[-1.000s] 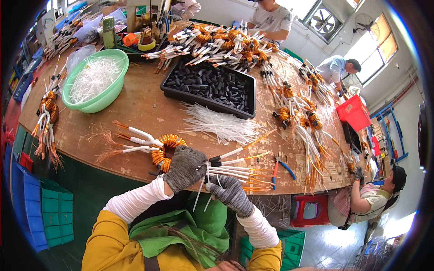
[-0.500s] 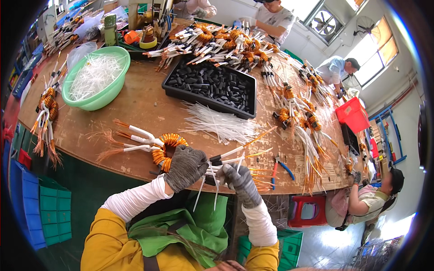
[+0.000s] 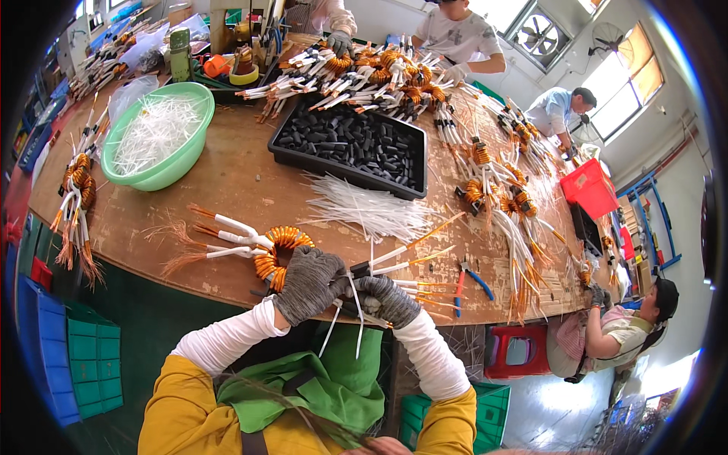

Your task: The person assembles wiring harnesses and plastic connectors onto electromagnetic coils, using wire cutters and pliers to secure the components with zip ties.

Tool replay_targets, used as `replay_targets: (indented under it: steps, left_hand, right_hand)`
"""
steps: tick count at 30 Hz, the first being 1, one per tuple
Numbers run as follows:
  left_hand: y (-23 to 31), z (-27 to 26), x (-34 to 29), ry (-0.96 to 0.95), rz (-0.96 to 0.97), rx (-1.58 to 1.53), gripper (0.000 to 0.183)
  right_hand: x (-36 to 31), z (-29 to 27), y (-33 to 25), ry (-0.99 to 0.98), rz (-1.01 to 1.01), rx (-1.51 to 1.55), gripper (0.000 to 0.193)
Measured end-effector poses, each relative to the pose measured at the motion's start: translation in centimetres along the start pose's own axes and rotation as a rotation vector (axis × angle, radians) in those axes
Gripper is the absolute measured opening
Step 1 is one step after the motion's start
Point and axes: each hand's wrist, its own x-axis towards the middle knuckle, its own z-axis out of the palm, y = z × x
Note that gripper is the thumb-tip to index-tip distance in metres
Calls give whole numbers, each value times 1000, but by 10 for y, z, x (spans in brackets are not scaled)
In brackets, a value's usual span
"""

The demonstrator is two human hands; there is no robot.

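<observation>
A toroidal coil (image 3: pixel 282 241) of orange-brown copper wire lies at the table's near edge, with white-sleeved leads (image 3: pixel 235 236) and frayed copper ends to its left. More leads (image 3: pixel 406 258) with a black sleeve stretch to its right. My left hand (image 3: pixel 309 283), in a grey glove, rests against the coil, its fingers pinched on a white cable tie (image 3: pixel 355 305) at the right-hand leads. Close beside it, my gloved right hand (image 3: pixel 388 300) has its fingers curled in at the same leads. White tie ends hang below and stick up between the hands; the right fingertips' grip is partly hidden.
Beyond lie a pile of white ties (image 3: pixel 371 208), a black tray (image 3: pixel 349 148) of black sleeves and a green bowl (image 3: pixel 159 136) of white strips. Red-and-blue pliers (image 3: pixel 472 282) lie to the right. Heaped coils (image 3: pixel 379 72) fill the back; several co-workers sit around.
My right hand has come down and left, close against my left hand; the tie it held upright is no longer there. The left hand and coil stay nearly still. A co-worker's gloved hand now reaches the heap.
</observation>
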Motion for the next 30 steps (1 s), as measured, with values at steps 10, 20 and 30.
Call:
replay_targets:
  steps: [10,20,30]
  left_hand:
    - [-2,3,-4,37,39,101,15]
    - [-6,5,-6,78,117,12,14]
    - [6,1,-5,73,133,98,17]
  right_hand:
    - [11,-11,22,-145,-126,180,13]
    - [-25,13,-8,250,-208,-541,28]
    - [-21,32,-5,219,-307,-854,25]
